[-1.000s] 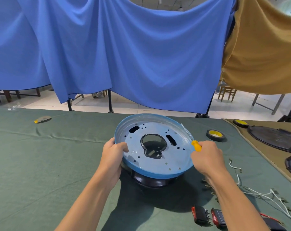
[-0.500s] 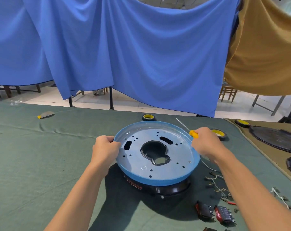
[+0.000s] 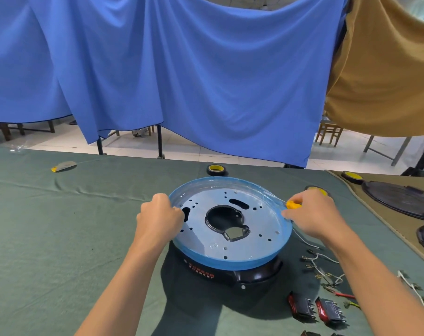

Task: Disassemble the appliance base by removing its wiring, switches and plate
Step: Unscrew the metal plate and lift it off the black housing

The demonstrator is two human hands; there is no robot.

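Near R corner of table (image 3: pixel 60 238): two switches (image 3: pixel 302 306) side by side, red-trimmed. Just beyond them, loose wires (image 3: pixel 322 270) w/ terminals, spread on the green cloth toward the R edge.

Mid-table: black base (image 3: pixel 254 275), printed label facing the near edge. Plate (image 3: pixel 259 229) sits on top of it: round, pale metal, blue film on rim, big centre hole + small holes.

L hand (image 3: pixel 160 219) is curled over plate's L rim, gripping it. R hand (image 3: pixel 315 214) is at plate's R rim, fist wrapped round a screwdriver (image 3: pixel 292 204); only the yellow handle end shows.

Tape roll (image 3: pixel 316 190) partly hidden behind R hand. 2nd roll (image 3: pixel 216 169) beyond plate, near far edge.

Far L: small grey/yellow item (image 3: pixel 64 166), can't tell what.

R side: tan mat (image 3: pixel 380 229) w/ dark lids (image 3: pixel 400 200).

Behind table hang a blue cloth (image 3: pixel 181 81) and a tan cloth (image 3: pixel 388 81).
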